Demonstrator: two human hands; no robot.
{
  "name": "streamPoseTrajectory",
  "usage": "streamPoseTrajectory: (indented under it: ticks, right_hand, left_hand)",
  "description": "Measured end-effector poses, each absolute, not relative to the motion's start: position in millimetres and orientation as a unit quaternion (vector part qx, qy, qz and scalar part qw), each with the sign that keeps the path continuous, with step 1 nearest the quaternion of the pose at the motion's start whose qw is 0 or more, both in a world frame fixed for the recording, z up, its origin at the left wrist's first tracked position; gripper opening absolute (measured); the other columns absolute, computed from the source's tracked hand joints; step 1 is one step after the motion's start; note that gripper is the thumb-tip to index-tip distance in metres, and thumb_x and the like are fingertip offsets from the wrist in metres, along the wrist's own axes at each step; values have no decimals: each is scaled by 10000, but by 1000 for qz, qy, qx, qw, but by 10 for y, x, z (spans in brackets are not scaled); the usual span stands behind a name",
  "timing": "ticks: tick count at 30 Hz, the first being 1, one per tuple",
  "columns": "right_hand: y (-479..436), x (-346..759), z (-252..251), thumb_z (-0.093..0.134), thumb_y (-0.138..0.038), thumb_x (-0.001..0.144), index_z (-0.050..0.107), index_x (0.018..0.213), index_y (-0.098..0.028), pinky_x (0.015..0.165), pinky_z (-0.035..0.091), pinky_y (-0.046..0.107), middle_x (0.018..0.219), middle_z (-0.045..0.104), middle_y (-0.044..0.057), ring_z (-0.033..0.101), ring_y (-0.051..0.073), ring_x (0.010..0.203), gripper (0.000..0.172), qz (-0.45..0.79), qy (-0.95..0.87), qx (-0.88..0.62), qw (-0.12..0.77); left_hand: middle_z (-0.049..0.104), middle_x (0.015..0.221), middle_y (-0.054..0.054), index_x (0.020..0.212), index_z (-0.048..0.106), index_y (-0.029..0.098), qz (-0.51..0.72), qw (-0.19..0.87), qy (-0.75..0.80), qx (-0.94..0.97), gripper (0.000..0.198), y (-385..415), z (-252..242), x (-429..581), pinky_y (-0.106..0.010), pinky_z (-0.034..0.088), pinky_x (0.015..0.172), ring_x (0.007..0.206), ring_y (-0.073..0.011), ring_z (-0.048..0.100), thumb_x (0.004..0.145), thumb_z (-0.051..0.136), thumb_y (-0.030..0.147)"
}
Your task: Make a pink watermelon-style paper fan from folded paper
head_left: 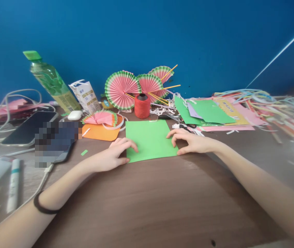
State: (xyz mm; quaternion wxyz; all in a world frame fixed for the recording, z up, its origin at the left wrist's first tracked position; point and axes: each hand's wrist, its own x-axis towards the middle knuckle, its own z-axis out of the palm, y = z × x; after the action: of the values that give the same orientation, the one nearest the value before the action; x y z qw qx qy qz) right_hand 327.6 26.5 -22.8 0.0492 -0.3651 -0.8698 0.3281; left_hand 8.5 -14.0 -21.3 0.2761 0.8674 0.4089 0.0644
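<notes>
A sheet of bright green paper [150, 139] lies flat on the brown table in front of me. At its left edge is my left hand [119, 151], with curved fingertips resting on the sheet and the thumb by the near left corner. My right hand [192, 142] touches the right edge, its thumb at the near right corner and its fingers bent higher up. On both hands a gap shows between thumb and fingers. Just behind the sheet stands a spool of red thread [142, 106].
Pink and green pleated paper fans [123, 89] lean against the blue wall. A green bottle [55, 82], a drink carton [86, 96] and phones [30, 127] are at left. An orange card [100, 132] lies beside the sheet. Stacked coloured paper [211, 112] and paper strips [286, 110] spread at right.
</notes>
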Motion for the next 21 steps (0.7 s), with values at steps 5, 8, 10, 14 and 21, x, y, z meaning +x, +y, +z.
streamPoseTrajectory:
  ticks: [5,8,10,14,21]
  right_hand:
    - [259,3270,-225,615,-397,730,574,861,-224,1027,227,440,1286,399,47,298,248,1238,221,332,-870,-361,48]
    - [264,3272,-235,600,-406,744,611,985,-270,1040,205,456,1308,388,30,258,259,1262,277,330,-877,-349,35]
    - [270,3275,-240,578,-405,765,593,1104,-325,1049,183,469,1333,376,14,232,267,1277,348,325,-884,-336,22]
    - [268,3263,-225,524,-348,810,566,1175,-365,1064,153,481,1401,324,-14,192,278,1303,368,319,-897,-307,4]
    - [135,3125,-175,414,-47,727,583,1145,-387,1047,178,533,1402,350,-58,221,267,1302,565,286,-919,-271,5]
  left_hand:
    - [434,1286,-15,1196,458,325,34,262,375,889,413,-140,-160,67,-421,241,1014,1195,-219,330,830,384,149]
    - [378,1351,6,1306,347,415,9,241,361,901,545,-160,-148,71,-449,211,1017,1214,-237,294,847,321,124]
    - [345,1382,18,1324,307,449,-11,225,349,909,585,-171,-148,79,-475,196,1013,1210,-252,279,846,297,113]
    - [300,1418,51,1293,351,480,-32,199,337,920,566,-188,-168,110,-519,184,1006,1198,-283,259,832,342,151]
    - [429,1329,10,1218,496,415,39,125,340,931,552,-245,-246,161,-480,302,957,1091,-247,375,779,383,100]
